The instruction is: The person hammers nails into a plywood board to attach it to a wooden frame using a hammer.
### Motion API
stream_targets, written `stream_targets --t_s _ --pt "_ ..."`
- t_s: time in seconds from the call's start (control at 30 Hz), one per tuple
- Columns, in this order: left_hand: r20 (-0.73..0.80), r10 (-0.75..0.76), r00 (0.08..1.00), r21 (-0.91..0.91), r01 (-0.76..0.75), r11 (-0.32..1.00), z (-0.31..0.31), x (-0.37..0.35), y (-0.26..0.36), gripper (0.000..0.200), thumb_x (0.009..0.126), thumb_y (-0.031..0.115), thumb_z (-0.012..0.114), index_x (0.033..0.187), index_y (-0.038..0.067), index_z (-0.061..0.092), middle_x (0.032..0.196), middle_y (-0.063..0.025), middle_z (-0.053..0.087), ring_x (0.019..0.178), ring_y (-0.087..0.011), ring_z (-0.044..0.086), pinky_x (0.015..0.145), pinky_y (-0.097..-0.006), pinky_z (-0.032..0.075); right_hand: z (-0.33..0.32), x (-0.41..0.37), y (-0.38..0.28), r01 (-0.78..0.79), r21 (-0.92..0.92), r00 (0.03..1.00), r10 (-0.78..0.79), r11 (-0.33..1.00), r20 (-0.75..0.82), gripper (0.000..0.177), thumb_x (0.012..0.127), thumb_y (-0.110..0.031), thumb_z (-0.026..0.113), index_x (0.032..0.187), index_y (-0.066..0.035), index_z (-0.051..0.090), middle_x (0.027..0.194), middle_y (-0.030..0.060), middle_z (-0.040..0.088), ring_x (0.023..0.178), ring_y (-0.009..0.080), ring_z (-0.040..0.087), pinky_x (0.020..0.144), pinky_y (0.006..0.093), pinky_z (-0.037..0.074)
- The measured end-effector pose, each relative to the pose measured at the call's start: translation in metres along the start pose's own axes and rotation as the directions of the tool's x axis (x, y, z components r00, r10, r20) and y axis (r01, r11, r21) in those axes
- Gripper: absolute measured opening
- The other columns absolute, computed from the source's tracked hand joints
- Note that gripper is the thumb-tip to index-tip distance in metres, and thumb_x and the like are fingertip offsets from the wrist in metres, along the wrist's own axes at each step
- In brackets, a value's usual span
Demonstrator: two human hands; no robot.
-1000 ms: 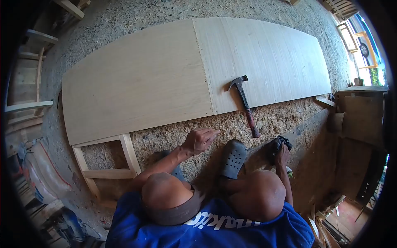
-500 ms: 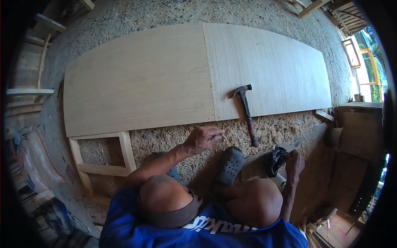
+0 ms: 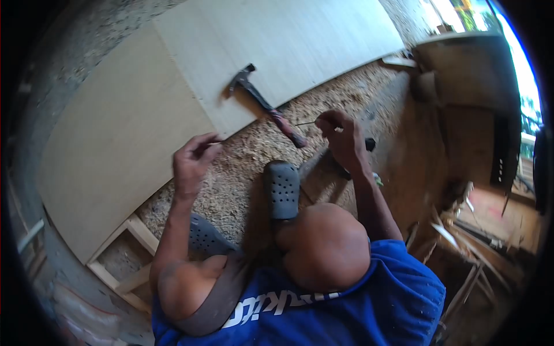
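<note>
My right hand (image 3: 345, 141) pinches a thin dark nail (image 3: 306, 123) that points left, close above the handle of a claw hammer (image 3: 262, 104). The hammer lies with its dark head on the pale plywood panel (image 3: 271, 43) and its reddish grip past the panel's edge. My left hand (image 3: 193, 164) hovers by that near edge, fingers half bent, with a gap between thumb and forefinger. I see nothing certain in it. A black bag (image 3: 340, 164) is mostly hidden behind my right wrist.
Wood shavings (image 3: 248, 155) cover the ground around my grey clogs (image 3: 283, 187). A pale wooden frame (image 3: 130, 254) juts from under the panel at left. To the right stand a brown wooden box (image 3: 461, 69) and a heap of scrap wood (image 3: 461, 248).
My right hand has left the black bag and come up beside the hammer with a nail. The left hand has turned upward. The view has swung to the right and tilted.
</note>
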State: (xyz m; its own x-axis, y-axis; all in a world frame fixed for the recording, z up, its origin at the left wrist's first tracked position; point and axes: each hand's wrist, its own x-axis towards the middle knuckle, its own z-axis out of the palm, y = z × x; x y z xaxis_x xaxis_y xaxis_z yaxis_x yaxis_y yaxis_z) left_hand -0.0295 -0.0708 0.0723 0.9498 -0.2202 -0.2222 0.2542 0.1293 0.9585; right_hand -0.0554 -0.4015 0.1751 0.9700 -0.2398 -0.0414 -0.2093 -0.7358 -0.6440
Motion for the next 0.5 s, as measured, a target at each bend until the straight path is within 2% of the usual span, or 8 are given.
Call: stream_targets --t_s 0.03,0.07,0.13,0.23,0.3,0.33,0.43,0.5 --pt "-0.030 -0.059 0.998 0.030 0.059 0.998 -0.016 -0.008 -0.009 0.028 0.095 0.003 0.072 0.122 -0.004 0.070 0.110 -0.0080 0.075 0.095 -0.0126 0.069 0.090 -0.0275 0.056 -0.026 -0.008 0.013 0.007 -0.273 1.000 -0.015 0.962 -0.026 0.013 0.092 -0.016 0.072 0.096 -0.004 0.070 0.081 0.0132 0.070 0.077 0.0293 0.069 0.070 0.0415 0.051" --pt "-0.054 -0.093 0.994 -0.003 0.093 0.996 -0.033 -0.016 -0.023 0.027 0.097 0.004 0.070 0.122 -0.006 0.069 0.110 -0.0086 0.074 0.095 -0.0131 0.069 0.088 -0.0276 0.057 -0.054 -0.010 0.027 0.022 -0.519 0.999 -0.042 0.855 -0.027 0.013 0.090 -0.016 0.073 0.097 -0.005 0.070 0.086 0.0158 0.072 0.083 0.0353 0.070 0.076 0.0458 0.052" --pt "-0.054 -0.108 0.993 0.036 0.110 0.993 -0.059 -0.030 -0.031 0.029 0.098 0.006 0.070 0.123 -0.008 0.067 0.110 -0.0092 0.074 0.093 -0.0130 0.069 0.086 -0.0268 0.057 -0.097 -0.024 0.061 -0.136 -0.672 0.987 0.158 0.728 -0.028 0.016 0.092 -0.023 0.070 0.095 -0.007 0.071 0.088 0.0155 0.073 0.087 0.0352 0.071 0.078 0.0476 0.053" --pt "-0.107 -0.160 0.981 0.143 0.174 0.974 -0.075 -0.033 -0.037 0.030 0.099 0.009 0.070 0.124 -0.007 0.067 0.110 -0.0103 0.074 0.092 -0.0128 0.068 0.086 -0.0272 0.056 -0.106 -0.045 0.106 -0.211 -0.682 0.968 0.244 0.700 -0.049 0.016 0.091 -0.023 0.071 0.096 -0.008 0.074 0.090 0.0153 0.074 0.088 0.0353 0.071 0.079 0.0464 0.054" --pt "-0.097 -0.157 0.983 0.194 0.173 0.966 -0.068 -0.024 -0.021 0.031 0.100 0.012 0.069 0.124 -0.007 0.067 0.110 -0.0106 0.073 0.093 -0.0129 0.067 0.087 -0.0283 0.056 -0.090 -0.049 0.130 -0.295 -0.530 0.923 0.381 0.795 0.058 0.019 0.088 -0.024 0.073 0.099 -0.010 0.076 0.092 0.0154 0.075 0.090 0.0361 0.071 0.081 0.0445 0.055" --pt "-0.092 -0.155 0.984 0.198 0.171 0.965 -0.062 -0.019 -0.015 0.031 0.100 0.012 0.069 0.124 -0.007 0.067 0.110 -0.0106 0.073 0.093 -0.0129 0.067 0.087 -0.0283 0.056 -0.078 -0.050 0.137 -0.324 -0.539 0.897 0.433 0.778 0.085 0.022 0.086 -0.024 0.073 0.104 -0.012 0.077 0.095 0.0161 0.075 0.092 0.0373 0.071 0.083 0.0450 0.056" --pt "-0.057 -0.066 0.996 0.231 0.078 0.970 -0.046 -0.008 -0.001 0.032 0.101 0.014 0.067 0.126 -0.007 0.067 0.111 -0.0108 0.073 0.093 -0.0130 0.066 0.088 -0.0288 0.055 -0.040 -0.051 0.181 -0.278 -0.539 0.909 0.399 0.795 0.121 0.015 0.088 -0.019 0.069 0.095 -0.008 0.075 0.094 0.0194 0.074 0.092 0.0397 0.071 0.080 0.0486 0.056" --pt "-0.045 -0.049 0.998 0.229 0.058 0.972 -0.041 -0.006 0.005 0.031 0.101 0.013 0.067 0.126 -0.006 0.067 0.111 -0.0107 0.073 0.093 -0.0133 0.066 0.089 -0.0286 0.055 -0.018 -0.052 0.237 -0.210 -0.600 0.952 0.300 0.772 0.053 0.013 0.092 -0.014 0.059 0.089 -0.004 0.067 0.089 0.0205 0.071 0.087 0.0410 0.069 0.076 0.0508 0.053"
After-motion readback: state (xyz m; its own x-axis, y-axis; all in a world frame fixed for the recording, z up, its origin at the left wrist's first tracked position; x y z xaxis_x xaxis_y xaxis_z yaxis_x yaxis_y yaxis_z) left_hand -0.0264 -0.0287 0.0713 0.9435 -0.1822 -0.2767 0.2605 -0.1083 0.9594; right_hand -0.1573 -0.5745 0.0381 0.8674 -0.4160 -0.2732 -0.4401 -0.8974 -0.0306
